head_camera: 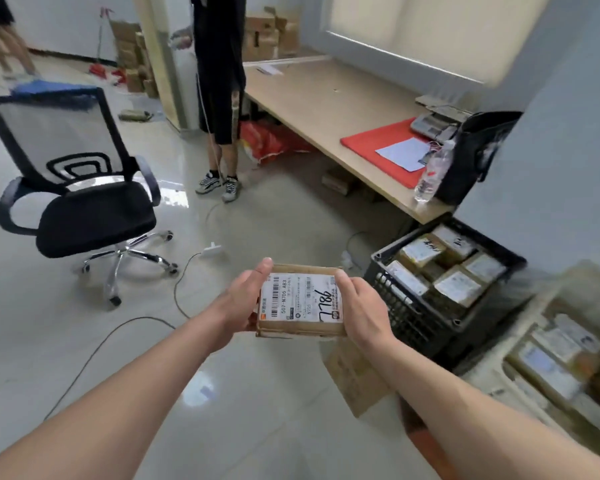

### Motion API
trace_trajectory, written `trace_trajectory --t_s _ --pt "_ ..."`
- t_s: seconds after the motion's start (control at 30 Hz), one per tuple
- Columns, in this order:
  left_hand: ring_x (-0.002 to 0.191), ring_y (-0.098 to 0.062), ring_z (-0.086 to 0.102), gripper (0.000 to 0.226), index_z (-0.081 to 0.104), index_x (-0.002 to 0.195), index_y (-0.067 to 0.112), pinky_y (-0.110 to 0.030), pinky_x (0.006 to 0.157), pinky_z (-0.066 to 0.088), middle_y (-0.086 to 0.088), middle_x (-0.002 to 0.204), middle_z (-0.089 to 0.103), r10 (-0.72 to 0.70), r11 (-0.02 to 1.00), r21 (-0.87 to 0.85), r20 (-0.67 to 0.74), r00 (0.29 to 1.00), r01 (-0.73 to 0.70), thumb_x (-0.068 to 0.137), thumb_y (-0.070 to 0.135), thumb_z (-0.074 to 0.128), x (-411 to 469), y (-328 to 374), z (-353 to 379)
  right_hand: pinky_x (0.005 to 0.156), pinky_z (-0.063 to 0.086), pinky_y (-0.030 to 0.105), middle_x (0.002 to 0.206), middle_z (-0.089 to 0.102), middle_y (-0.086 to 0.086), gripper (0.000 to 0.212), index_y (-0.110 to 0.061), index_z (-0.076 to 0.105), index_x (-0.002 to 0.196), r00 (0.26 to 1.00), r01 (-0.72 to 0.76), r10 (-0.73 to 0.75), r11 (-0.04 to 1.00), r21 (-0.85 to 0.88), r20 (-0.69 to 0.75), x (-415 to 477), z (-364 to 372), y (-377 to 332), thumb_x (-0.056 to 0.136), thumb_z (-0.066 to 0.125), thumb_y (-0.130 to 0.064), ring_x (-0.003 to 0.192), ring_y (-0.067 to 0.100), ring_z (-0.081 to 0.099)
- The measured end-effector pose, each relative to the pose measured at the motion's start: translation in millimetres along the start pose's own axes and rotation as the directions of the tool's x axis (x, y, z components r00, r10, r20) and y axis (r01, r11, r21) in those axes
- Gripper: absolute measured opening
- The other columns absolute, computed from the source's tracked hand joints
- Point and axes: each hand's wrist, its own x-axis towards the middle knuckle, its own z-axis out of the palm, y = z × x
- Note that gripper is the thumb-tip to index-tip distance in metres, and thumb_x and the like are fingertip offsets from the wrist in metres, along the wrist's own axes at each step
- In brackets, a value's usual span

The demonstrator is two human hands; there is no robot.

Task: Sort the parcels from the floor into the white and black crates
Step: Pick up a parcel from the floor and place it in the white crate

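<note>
I hold a small brown cardboard parcel (300,301) with a white shipping label, label side up, in front of me above the floor. My left hand (245,299) grips its left edge, thumb on top. My right hand (359,308) grips its right edge the same way. To the right stands the black crate (413,317), filled with several labelled parcels. The white crate (482,375) sits at the lower right, blurred, also holding several parcels. Another brown parcel (355,379) lies on the floor below my right forearm.
A black mesh office chair (80,188) stands at the left. A person in black (220,98) stands by a long wooden desk (329,98) with a red mat, scale, bottle and black bag. A cable (174,299) runs across the glossy floor.
</note>
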Motion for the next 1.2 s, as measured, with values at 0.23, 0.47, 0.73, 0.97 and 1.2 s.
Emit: trace_trajectory --t_s 0.23,0.47,0.73,0.97,1.2 --pt "0.06 -0.014 0.067 0.054 0.067 0.092 0.017 -0.048 0.092 0.054 0.007 0.061 0.071 0.026 0.996 0.08 0.151 0.988 -0.039 0.106 0.052 0.028 46 48 167 0.069 0.04 0.028 0.093 0.067 -0.008 0.047 -0.024 0.065 0.1 0.984 -0.08 0.086 0.996 0.046 -0.154 23 -153 72 0.102 0.037 -0.062 0.087 0.01 0.061" --pt "0.081 -0.027 0.074 0.062 0.07 0.108 0.015 -0.053 0.095 0.056 -0.002 0.078 0.077 -0.042 0.974 0.222 0.328 0.944 -0.034 0.102 0.064 0.031 95 72 293 0.069 0.042 0.03 0.091 0.066 -0.005 0.047 -0.023 0.062 0.095 0.926 -0.195 0.219 0.975 0.107 -0.307 29 -258 136 0.102 0.037 -0.063 0.085 0.011 0.061" --pt "0.102 -0.024 0.071 0.054 0.063 0.121 0.029 -0.052 0.097 0.055 -0.001 0.107 0.076 -0.095 0.943 0.313 0.587 0.804 -0.117 0.096 0.07 0.037 151 85 420 0.072 0.043 0.031 0.098 0.068 -0.007 0.055 -0.021 0.066 0.104 0.768 -0.35 0.389 0.92 0.175 -0.508 34 -338 204 0.1 0.035 -0.066 0.091 0.011 0.063" --pt "0.103 -0.019 0.071 0.055 0.065 0.123 0.03 -0.047 0.096 0.056 0.004 0.109 0.076 -0.208 0.911 0.385 0.735 0.645 -0.146 0.094 0.071 0.041 168 84 516 0.089 0.056 0.043 0.098 0.075 -0.007 0.07 -0.023 0.069 0.106 0.584 -0.464 0.54 0.835 0.296 -0.606 15 -382 248 0.089 0.033 -0.08 0.092 0.013 0.069" --pt "0.111 -0.018 0.065 0.051 0.064 0.112 0.031 -0.044 0.105 0.045 0.007 0.115 0.073 -0.303 0.875 0.451 0.792 0.53 -0.173 0.099 0.068 0.033 163 73 586 0.085 0.052 0.034 0.094 0.071 -0.013 0.041 -0.029 0.067 0.094 0.521 -0.525 0.603 0.784 0.331 -0.604 1 -426 278 0.103 0.04 -0.058 0.094 0.008 0.066"
